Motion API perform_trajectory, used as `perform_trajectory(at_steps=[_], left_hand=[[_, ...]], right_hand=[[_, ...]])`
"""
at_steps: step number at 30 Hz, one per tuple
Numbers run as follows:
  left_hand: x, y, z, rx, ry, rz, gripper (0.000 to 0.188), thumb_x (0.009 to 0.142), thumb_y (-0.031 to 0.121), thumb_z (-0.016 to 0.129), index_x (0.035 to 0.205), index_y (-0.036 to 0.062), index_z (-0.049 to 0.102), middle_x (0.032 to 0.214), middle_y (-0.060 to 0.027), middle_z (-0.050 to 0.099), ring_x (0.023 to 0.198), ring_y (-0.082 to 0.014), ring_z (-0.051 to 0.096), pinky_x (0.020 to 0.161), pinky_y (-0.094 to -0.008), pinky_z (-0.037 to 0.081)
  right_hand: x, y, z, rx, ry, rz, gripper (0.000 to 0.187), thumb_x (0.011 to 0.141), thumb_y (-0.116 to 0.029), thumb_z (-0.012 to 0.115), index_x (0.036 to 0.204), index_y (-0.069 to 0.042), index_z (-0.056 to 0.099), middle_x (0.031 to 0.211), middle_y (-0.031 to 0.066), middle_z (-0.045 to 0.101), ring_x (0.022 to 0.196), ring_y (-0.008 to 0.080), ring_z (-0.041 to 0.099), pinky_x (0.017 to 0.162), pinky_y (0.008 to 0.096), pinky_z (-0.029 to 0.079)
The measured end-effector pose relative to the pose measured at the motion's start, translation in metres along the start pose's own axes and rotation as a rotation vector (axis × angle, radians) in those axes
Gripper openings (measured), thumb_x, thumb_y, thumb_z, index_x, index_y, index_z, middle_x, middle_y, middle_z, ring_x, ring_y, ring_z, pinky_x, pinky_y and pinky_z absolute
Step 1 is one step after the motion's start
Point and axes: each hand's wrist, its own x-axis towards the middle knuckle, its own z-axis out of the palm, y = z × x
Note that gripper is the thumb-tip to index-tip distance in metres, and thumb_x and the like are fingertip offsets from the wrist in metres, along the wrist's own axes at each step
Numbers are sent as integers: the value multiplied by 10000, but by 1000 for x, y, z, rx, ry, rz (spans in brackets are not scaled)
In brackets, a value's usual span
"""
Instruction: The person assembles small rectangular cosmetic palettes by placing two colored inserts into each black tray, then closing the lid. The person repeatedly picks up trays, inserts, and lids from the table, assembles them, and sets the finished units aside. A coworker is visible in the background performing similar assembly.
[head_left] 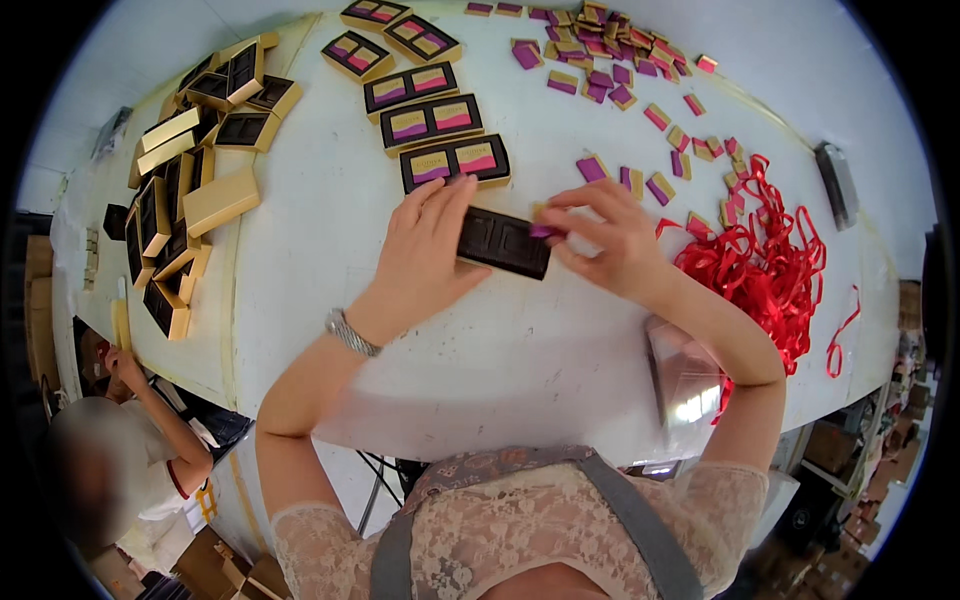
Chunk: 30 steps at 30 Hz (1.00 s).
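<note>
A small gold box with a black two-compartment insert [500,240] sits tilted in front of me, its compartments bare. My left hand [425,245] grips its left end, fingers over the far edge and thumb along the near side. At its right end, my right hand [610,235] pinches a small purple and gold packet [542,231] between thumb and fingers, over the right compartment. Just beyond my left hand lies a filled box [455,162] holding one purple and one pink packet. More filled boxes [430,118] line up behind it.
Empty gold boxes [222,200] are heaped at the left. Loose purple and pink packets [620,45] scatter across the far right. Tangled red ribbon [765,270] lies beside my right forearm, near a clear plastic container [685,375]. Another person [130,460] works at the lower left.
</note>
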Motion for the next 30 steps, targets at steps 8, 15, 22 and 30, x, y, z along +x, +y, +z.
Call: perform_trajectory(at_steps=[8, 15, 22, 30], left_hand=[[-20, -8, 33, -169, 11, -8, 835, 708, 207, 848, 1404, 16, 426, 1320, -148, 523, 1162, -346, 511, 958, -440, 455], [-12, -6, 35, 115, -2, 191, 853, 728, 208, 810, 1424, -18, 371, 1312, -176, 519, 1079, -371, 531, 914, -444, 466], [-11, 0, 37, -74, 20, 120, 599, 766, 199, 775, 1309, 85, 549, 1361, -190, 517, 1015, -322, 568, 866, -440, 484], [7, 17, 14, 184, -128, 339, 515, 766, 162, 756, 1263, 198, 627, 1401, 3, 523, 1168, -271, 537, 1063, -511, 410]], right_hand=[[0, -38, 44, -162, -143, -313, 358, 814, -288, 671, 1040, -11, 667, 1101, 70, 630, 1037, 244, 543, 865, 381, 450], [5, -33, 28, -587, -298, -298, 441, 846, -374, 665, 1095, -11, 652, 1151, 81, 604, 1077, 240, 487, 909, 382, 415], [6, -47, 34, -116, -318, -42, 512, 801, -355, 733, 1196, -50, 617, 1242, 95, 585, 1177, 258, 508, 974, 396, 420], [-13, 189, -50, -768, 120, 306, 289, 876, -199, 664, 1151, -118, 700, 1062, 119, 680, 1033, 323, 601, 876, 419, 509]])
